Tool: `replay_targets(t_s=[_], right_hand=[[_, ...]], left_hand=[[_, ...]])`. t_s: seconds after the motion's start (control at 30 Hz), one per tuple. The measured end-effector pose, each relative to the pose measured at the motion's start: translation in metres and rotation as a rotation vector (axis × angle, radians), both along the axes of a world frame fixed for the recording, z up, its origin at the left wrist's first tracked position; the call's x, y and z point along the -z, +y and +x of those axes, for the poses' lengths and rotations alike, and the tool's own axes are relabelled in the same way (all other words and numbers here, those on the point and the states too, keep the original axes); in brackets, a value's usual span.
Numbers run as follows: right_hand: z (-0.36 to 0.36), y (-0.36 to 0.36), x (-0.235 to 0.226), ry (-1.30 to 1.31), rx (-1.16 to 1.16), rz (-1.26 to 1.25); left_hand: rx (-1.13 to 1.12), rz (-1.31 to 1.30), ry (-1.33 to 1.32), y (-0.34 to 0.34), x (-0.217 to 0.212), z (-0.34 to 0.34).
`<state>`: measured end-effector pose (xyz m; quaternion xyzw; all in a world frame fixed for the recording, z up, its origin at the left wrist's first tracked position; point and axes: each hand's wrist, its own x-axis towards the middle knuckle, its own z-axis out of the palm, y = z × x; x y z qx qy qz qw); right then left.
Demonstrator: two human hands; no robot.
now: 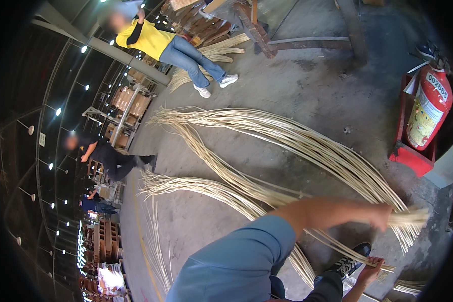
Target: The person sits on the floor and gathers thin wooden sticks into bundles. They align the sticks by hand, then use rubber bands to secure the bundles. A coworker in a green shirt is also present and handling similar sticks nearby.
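Observation:
Long bundles of thin, pale rattan canes lie across the concrete floor. My left hand [380, 216], blurred by motion, is closed around the middle bundle [211, 158] near its right end. The cut ends stick out past my fingers, and my bare forearm and blue sleeve hide part of the bundle. Lower down, my right hand [371, 269] grips a few rattan canes [332, 242] close to their ends, beside my dark laced shoe [355, 254]. A thicker bundle [297, 133] curves along the far side. Another bundle [206, 185] runs nearer, passing under my left arm.
At the right stands a red fire extinguisher [430, 108] in a red holder. A workbench frame [312, 44] is at the back. One person in a yellow shirt [153, 43] stands far left, and another in dark clothes [105, 158] is bent forward. Loose canes [156, 241] lie at left.

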<state>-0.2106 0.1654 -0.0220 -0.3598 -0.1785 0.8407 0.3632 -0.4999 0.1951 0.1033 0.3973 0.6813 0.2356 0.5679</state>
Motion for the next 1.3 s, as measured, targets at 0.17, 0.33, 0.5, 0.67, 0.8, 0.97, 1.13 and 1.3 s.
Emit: replay_targets(t_s=[0.17,0.33,0.5,0.67,0.8,0.97,1.13,1.3], right_hand=[[0.008,0.0,0.026,-0.095,0.183,-0.103],[-0.026,0.005,-0.011,0.13,0.076,-0.024],[-0.073,0.019,-0.057,0.081,-0.004,0.004],[-0.054,0.029,-0.036,0.154,0.077,-0.016],[-0.059,0.031,-0.022,0.135,0.074,0.015],[-0.066,0.036,-0.007,-0.115,-0.057,0.212],[-0.081,0.03,-0.022,0.111,0.267,-0.223],[-0.064,0.018,-0.029,0.132,0.285,-0.229]], left_hand=[[0.103,0.467,0.525,0.096,-0.118,-0.107],[0.325,0.416,0.578,0.086,-0.074,-0.047],[0.285,0.229,0.408,0.004,0.018,0.014],[0.171,0.362,0.354,0.029,0.001,-0.002],[0.244,0.237,0.38,0.04,-0.012,0.005],[0.129,-0.026,-0.059,0.044,-0.008,0.058],[0.196,0.2,0.461,0.029,0.048,0.036],[0.278,0.124,0.621,0.047,0.079,0.046]])
